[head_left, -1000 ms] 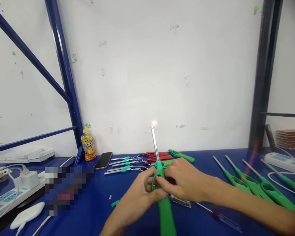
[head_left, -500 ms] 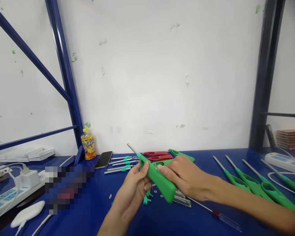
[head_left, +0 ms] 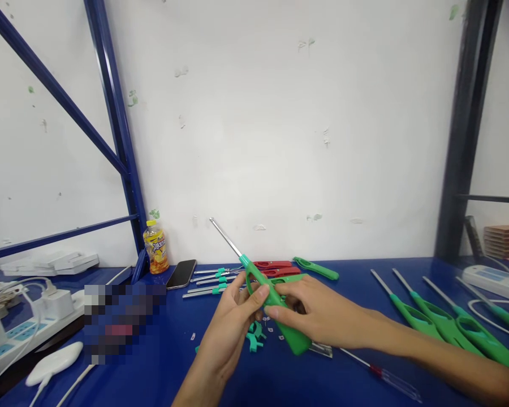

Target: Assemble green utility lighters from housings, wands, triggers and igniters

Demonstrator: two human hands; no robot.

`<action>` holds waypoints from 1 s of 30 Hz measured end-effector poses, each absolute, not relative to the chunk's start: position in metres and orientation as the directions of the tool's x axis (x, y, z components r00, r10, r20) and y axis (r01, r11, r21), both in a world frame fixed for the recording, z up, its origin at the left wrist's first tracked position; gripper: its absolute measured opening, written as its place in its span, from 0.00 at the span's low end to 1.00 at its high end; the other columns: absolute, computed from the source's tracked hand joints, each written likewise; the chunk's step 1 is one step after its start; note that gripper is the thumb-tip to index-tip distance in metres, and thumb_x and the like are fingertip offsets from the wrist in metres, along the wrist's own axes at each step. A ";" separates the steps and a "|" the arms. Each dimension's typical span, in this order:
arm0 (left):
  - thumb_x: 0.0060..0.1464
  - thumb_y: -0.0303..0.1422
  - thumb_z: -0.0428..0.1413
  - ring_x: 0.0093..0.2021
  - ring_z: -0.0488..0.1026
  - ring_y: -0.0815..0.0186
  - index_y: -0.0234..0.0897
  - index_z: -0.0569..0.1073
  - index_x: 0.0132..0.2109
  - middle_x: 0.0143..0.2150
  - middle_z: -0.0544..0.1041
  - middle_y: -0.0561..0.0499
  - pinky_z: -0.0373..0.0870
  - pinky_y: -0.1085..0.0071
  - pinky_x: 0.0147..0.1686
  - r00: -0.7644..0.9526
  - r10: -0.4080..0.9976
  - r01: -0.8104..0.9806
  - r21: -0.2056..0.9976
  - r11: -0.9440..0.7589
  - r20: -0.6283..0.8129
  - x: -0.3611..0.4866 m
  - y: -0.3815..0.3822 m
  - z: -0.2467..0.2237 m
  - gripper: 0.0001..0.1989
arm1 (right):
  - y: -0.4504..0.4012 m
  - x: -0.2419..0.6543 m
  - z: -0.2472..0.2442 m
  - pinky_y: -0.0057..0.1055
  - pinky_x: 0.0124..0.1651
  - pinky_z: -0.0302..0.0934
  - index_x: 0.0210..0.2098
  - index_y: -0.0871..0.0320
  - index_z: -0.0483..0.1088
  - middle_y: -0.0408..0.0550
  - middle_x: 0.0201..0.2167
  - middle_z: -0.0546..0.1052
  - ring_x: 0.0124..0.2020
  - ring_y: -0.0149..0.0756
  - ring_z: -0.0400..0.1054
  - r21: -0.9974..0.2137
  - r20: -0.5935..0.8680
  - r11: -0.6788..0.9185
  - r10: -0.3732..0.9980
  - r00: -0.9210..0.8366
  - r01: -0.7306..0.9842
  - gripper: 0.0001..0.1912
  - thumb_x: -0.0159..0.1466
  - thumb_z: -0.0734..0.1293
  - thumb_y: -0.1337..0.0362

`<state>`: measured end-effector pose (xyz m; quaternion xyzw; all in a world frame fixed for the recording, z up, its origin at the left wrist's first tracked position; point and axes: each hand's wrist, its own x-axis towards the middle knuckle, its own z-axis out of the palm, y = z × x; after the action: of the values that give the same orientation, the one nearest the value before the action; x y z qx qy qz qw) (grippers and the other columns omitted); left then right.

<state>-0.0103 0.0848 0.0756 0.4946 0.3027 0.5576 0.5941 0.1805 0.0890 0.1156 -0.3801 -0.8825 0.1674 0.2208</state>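
Note:
Between my two hands is a green gas lighter (head_left: 294,338) with a long metal nozzle that points up and to the left. My left hand (head_left: 234,316) grips it near the trigger opening, thumb on top. My right hand (head_left: 322,314) pinches the handle from the right side, thumb and fingers on the green body. Beneath lie small teal plastic pieces (head_left: 254,341) and several tiny white bits. Behind my hands rest metal nozzle tubes with teal parts (head_left: 214,281), red lighter casings (head_left: 275,272) and a green casing (head_left: 316,268).
Several green lighters (head_left: 418,319) lie at the right. A screwdriver with a clear handle (head_left: 396,384) is at the front right. A phone (head_left: 181,274) and a drink bottle (head_left: 156,249) stand back left. Power strips (head_left: 4,345) and a white charger (head_left: 55,363) occupy the left.
The lighter has turned in my hands, so more of its nozzle shows, reaching higher and further left. My right fingers have shifted their hold on the handle. The view has moved slightly.

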 end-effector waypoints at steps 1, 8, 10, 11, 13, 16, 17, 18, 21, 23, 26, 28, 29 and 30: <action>0.50 0.45 0.76 0.42 0.75 0.62 0.39 0.78 0.59 0.46 0.81 0.47 0.68 0.72 0.38 0.203 0.958 -0.344 0.931 -0.122 0.201 -0.009 0.084 0.076 0.33 | 0.089 0.181 0.115 0.28 0.27 0.47 0.35 0.57 0.73 0.37 0.22 0.69 0.23 0.28 0.59 -0.445 0.269 0.665 0.739 -0.618 0.600 0.16 0.74 0.65 0.54; 0.53 0.44 0.74 0.48 0.76 0.58 0.38 0.82 0.54 0.50 0.83 0.44 0.67 0.71 0.41 0.228 0.932 -0.254 0.942 -0.221 0.280 -0.008 0.084 0.077 0.25 | 0.089 0.182 0.115 0.29 0.28 0.47 0.32 0.57 0.73 0.37 0.22 0.71 0.23 0.28 0.60 -0.404 0.266 0.675 0.732 -0.627 0.617 0.14 0.71 0.67 0.56; 0.53 0.42 0.74 0.45 0.75 0.60 0.37 0.83 0.54 0.49 0.83 0.44 0.65 0.72 0.36 0.231 0.930 -0.239 0.943 -0.231 0.287 -0.009 0.085 0.077 0.24 | 0.089 0.181 0.115 0.29 0.28 0.47 0.32 0.57 0.74 0.37 0.22 0.70 0.22 0.27 0.59 -0.397 0.259 0.677 0.731 -0.632 0.620 0.14 0.71 0.67 0.56; 0.52 0.42 0.74 0.43 0.75 0.61 0.37 0.83 0.54 0.48 0.83 0.44 0.64 0.73 0.35 0.233 0.929 -0.234 0.944 -0.234 0.288 -0.009 0.085 0.077 0.24 | 0.089 0.181 0.116 0.29 0.28 0.48 0.32 0.57 0.74 0.37 0.22 0.70 0.22 0.27 0.59 -0.394 0.256 0.678 0.729 -0.635 0.620 0.14 0.71 0.67 0.56; 0.52 0.41 0.74 0.40 0.73 0.63 0.36 0.83 0.54 0.47 0.83 0.45 0.62 0.74 0.32 0.230 0.929 -0.231 0.943 -0.238 0.290 -0.009 0.085 0.077 0.25 | 0.090 0.181 0.115 0.29 0.28 0.48 0.32 0.57 0.74 0.38 0.22 0.70 0.22 0.28 0.59 -0.386 0.253 0.684 0.724 -0.642 0.619 0.15 0.71 0.67 0.56; 0.51 0.42 0.75 0.39 0.71 0.64 0.37 0.83 0.53 0.45 0.82 0.46 0.63 0.74 0.33 0.215 0.932 -0.239 0.941 -0.241 0.293 -0.009 0.085 0.076 0.25 | 0.091 0.181 0.113 0.29 0.29 0.48 0.32 0.57 0.74 0.37 0.22 0.71 0.23 0.28 0.60 -0.381 0.261 0.691 0.718 -0.645 0.615 0.15 0.72 0.67 0.55; 0.51 0.42 0.75 0.38 0.71 0.64 0.37 0.84 0.53 0.44 0.82 0.47 0.63 0.74 0.33 0.208 0.933 -0.243 0.940 -0.240 0.292 -0.009 0.085 0.076 0.25 | 0.091 0.182 0.113 0.29 0.29 0.49 0.33 0.57 0.75 0.37 0.23 0.71 0.23 0.28 0.60 -0.386 0.264 0.691 0.717 -0.645 0.611 0.15 0.72 0.67 0.55; 0.51 0.42 0.75 0.38 0.71 0.64 0.37 0.84 0.52 0.43 0.82 0.47 0.64 0.74 0.34 0.201 0.935 -0.246 0.939 -0.239 0.291 -0.008 0.085 0.076 0.24 | 0.092 0.182 0.113 0.29 0.29 0.49 0.33 0.57 0.75 0.37 0.23 0.72 0.23 0.28 0.61 -0.393 0.264 0.689 0.718 -0.644 0.608 0.15 0.71 0.67 0.54; 0.51 0.44 0.75 0.40 0.72 0.62 0.36 0.84 0.51 0.41 0.81 0.47 0.67 0.73 0.37 0.182 0.942 -0.254 0.939 -0.232 0.282 -0.008 0.085 0.076 0.24 | 0.092 0.184 0.114 0.29 0.29 0.49 0.35 0.57 0.76 0.37 0.24 0.73 0.25 0.28 0.63 -0.412 0.247 0.670 0.735 -0.632 0.618 0.14 0.69 0.70 0.53; 0.50 0.44 0.75 0.43 0.74 0.60 0.36 0.84 0.52 0.43 0.82 0.46 0.68 0.72 0.38 0.171 0.945 -0.258 0.939 -0.229 0.278 -0.007 0.085 0.076 0.25 | 0.092 0.185 0.115 0.29 0.29 0.49 0.36 0.57 0.76 0.38 0.25 0.74 0.25 0.29 0.63 -0.412 0.236 0.663 0.740 -0.630 0.625 0.14 0.68 0.72 0.52; 0.49 0.43 0.76 0.44 0.75 0.59 0.37 0.83 0.53 0.44 0.82 0.45 0.69 0.72 0.39 0.158 0.949 -0.258 0.939 -0.227 0.272 -0.006 0.084 0.075 0.27 | 0.094 0.186 0.115 0.29 0.30 0.50 0.36 0.56 0.77 0.37 0.25 0.74 0.25 0.29 0.63 -0.411 0.236 0.675 0.728 -0.644 0.612 0.15 0.68 0.73 0.51; 0.49 0.44 0.76 0.43 0.75 0.61 0.37 0.83 0.54 0.45 0.82 0.45 0.68 0.72 0.38 0.150 0.952 -0.254 0.941 -0.225 0.268 -0.006 0.084 0.075 0.28 | 0.095 0.186 0.115 0.29 0.30 0.50 0.36 0.56 0.77 0.37 0.24 0.75 0.25 0.29 0.65 -0.407 0.235 0.680 0.723 -0.650 0.610 0.16 0.68 0.73 0.49; 0.49 0.45 0.75 0.42 0.75 0.61 0.37 0.83 0.55 0.46 0.82 0.45 0.68 0.73 0.38 0.146 0.953 -0.251 0.941 -0.225 0.267 -0.006 0.084 0.075 0.28 | 0.096 0.186 0.114 0.29 0.30 0.50 0.36 0.56 0.77 0.38 0.25 0.75 0.25 0.30 0.65 -0.401 0.236 0.679 0.725 -0.647 0.614 0.16 0.67 0.73 0.49; 0.49 0.46 0.75 0.42 0.75 0.62 0.38 0.82 0.55 0.47 0.82 0.45 0.67 0.73 0.37 0.142 0.954 -0.249 0.942 -0.224 0.265 -0.006 0.084 0.075 0.29 | 0.096 0.186 0.114 0.29 0.30 0.51 0.36 0.56 0.77 0.38 0.26 0.76 0.26 0.30 0.66 -0.397 0.238 0.677 0.728 -0.643 0.620 0.17 0.67 0.74 0.48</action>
<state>-0.0064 0.0835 0.0751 0.5389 0.3272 0.5673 0.5298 0.1857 0.0957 0.1138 -0.3763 -0.8953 0.1409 0.1922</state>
